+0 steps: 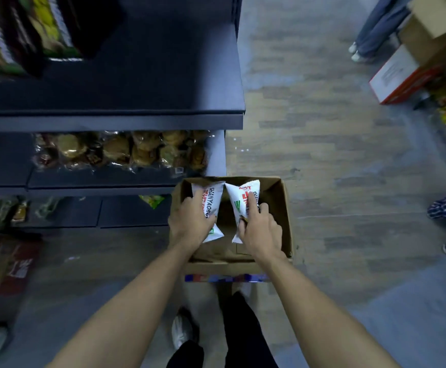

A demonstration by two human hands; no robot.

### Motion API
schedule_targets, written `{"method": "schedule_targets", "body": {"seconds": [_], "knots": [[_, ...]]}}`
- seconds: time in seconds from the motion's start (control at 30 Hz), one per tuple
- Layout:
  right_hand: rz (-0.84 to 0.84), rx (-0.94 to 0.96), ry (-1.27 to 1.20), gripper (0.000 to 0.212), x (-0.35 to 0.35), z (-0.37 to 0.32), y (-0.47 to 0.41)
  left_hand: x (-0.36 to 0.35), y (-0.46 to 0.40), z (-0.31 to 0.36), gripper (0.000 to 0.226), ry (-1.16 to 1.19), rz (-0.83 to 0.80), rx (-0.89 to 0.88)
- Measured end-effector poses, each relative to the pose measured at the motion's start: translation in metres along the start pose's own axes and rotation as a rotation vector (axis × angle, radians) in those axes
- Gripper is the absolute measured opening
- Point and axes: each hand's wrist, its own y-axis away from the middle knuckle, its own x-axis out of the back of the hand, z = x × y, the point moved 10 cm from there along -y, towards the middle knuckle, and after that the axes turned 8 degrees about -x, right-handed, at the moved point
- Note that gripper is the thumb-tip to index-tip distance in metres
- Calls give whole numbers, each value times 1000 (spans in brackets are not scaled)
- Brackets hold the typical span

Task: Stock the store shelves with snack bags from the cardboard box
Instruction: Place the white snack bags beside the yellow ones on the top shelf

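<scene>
Person is standing at the near edge of the cardboard box (283, 205) on the floor, both arms reaching down into it, presumably so two packs come out per trip.

L hand (190, 223) is curling its fingers over the left snack bag (214, 193), thumb side tucking under the bag's near end; bag is lying toward the box's left wall, far end pointing at the far-left corner.

R hand (260, 231) is gripping the right snack bag (245, 200) likewise, fingers wrapped across its near half; bag is sitting mid-box, tilted, its far corner nearly touching the other bag's.

Both bags: white pouches, puffy, red and black lettering, small green mark, crimped ends. Rest of box floor is showing bare cardboard, so stock appears nearly out.

Beyond the far-left corner, the shelf unit (137, 120) is standing; middle tier is holding clear cookie packs (121, 151), top tier mostly vacant at its right end, probably the intended spot, w/ room for both.
</scene>
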Motion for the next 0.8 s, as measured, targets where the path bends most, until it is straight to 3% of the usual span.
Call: {"method": "schedule_targets", "body": {"seconds": [0.17,0.57,0.8], "knots": [[177,69,-112,76,91,-49,61,116,37,8,70,-101,176,-88],[723,379,-483,65,339,-181,170,429,109,86,70,-147,749,-339],[908,468,-544,59,454,-210,192,532,108,135,64,-212,924,-429]]}}
